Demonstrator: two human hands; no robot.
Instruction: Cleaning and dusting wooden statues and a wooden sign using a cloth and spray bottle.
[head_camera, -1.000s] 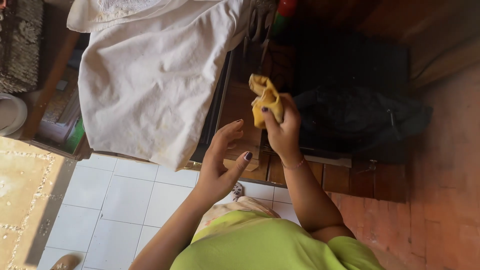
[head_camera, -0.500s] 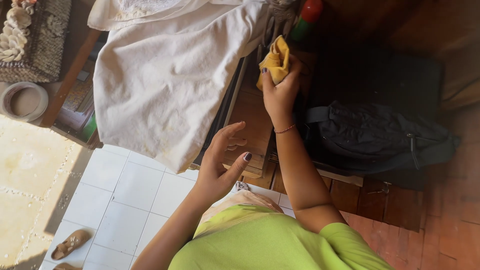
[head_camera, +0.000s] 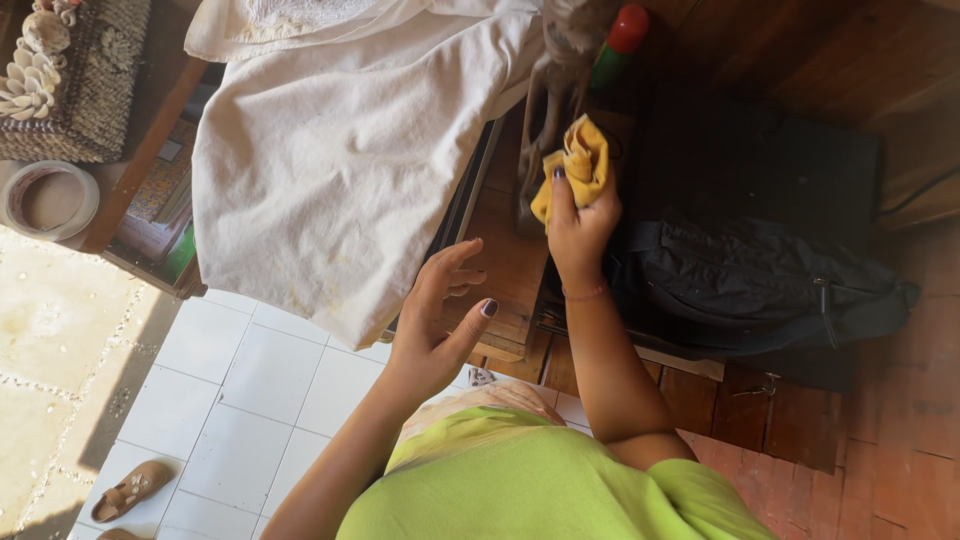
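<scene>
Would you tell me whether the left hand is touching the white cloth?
Apart. The head view shows dark furniture edge between the open left hand and the white cloth.

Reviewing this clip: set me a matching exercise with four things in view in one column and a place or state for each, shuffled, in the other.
Things:
1. yellow cloth
2. white fabric
3. black bag
4. left hand

Places or states:
A. draped over the furniture's edge
B. open, holding nothing
C. bunched in the right hand
D. lying beside the right forearm, on the side away from the left hand

Pairs: 1-C, 2-A, 3-D, 4-B
</scene>
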